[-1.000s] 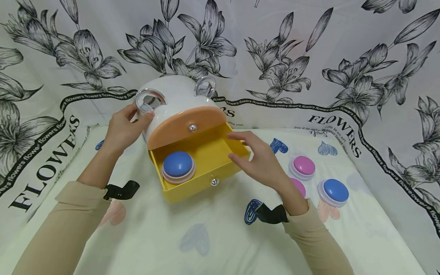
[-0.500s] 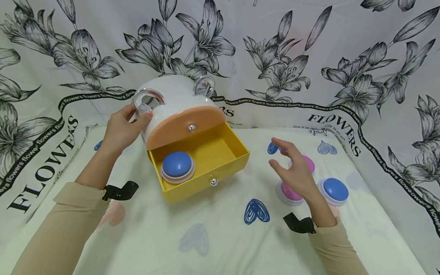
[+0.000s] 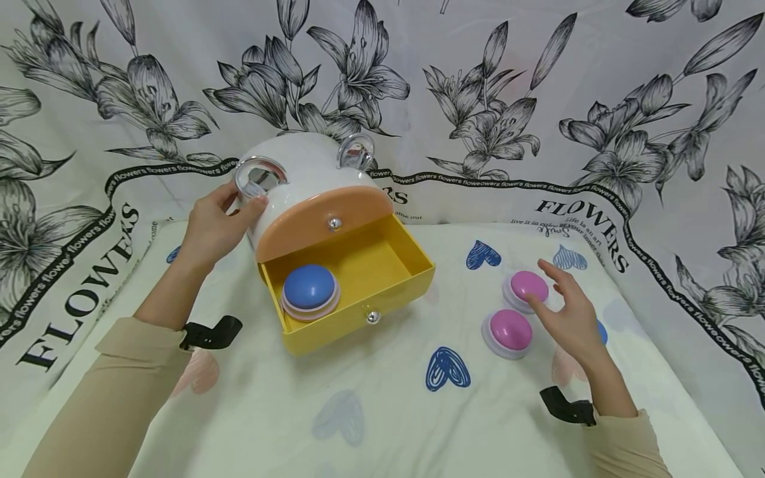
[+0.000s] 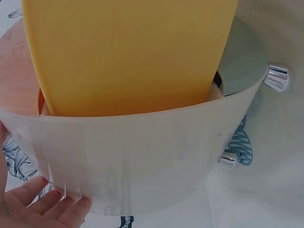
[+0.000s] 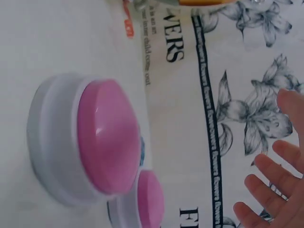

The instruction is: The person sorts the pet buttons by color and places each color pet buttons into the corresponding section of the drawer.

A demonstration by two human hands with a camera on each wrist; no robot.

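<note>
On my head feed the flowered backdrop (image 3: 478,66) fills the 12 o'clock side, with the heart-print cloth (image 3: 388,431) below it down to 6. On the cloth, just off centre toward 9 o'clock, sits the white domed chest (image 3: 305,156); its yellow drawer (image 3: 329,325) stands out toward 5 o'clock beneath the orange front (image 3: 299,226). I see the left hand (image 3: 218,222) at 9 o'clock, its grip clasping the chest's side, thumb on the front; my left wrist feed shows 4 fingertips (image 4: 71,204) against the shell at 7. The right hand (image 3: 570,318) is at 4 o'clock, its grip loosely spread, thumb well apart from the fingers, near the pink buttons but clear of them on my right wrist feed. The blue button (image 3: 309,287) rests inside the drawer, toward its 8 o'clock corner. The 2 pink buttons (image 3: 510,328) lie just beside each other near 4. The right hand mostly hides a 2nd blue button (image 3: 602,332).
</note>
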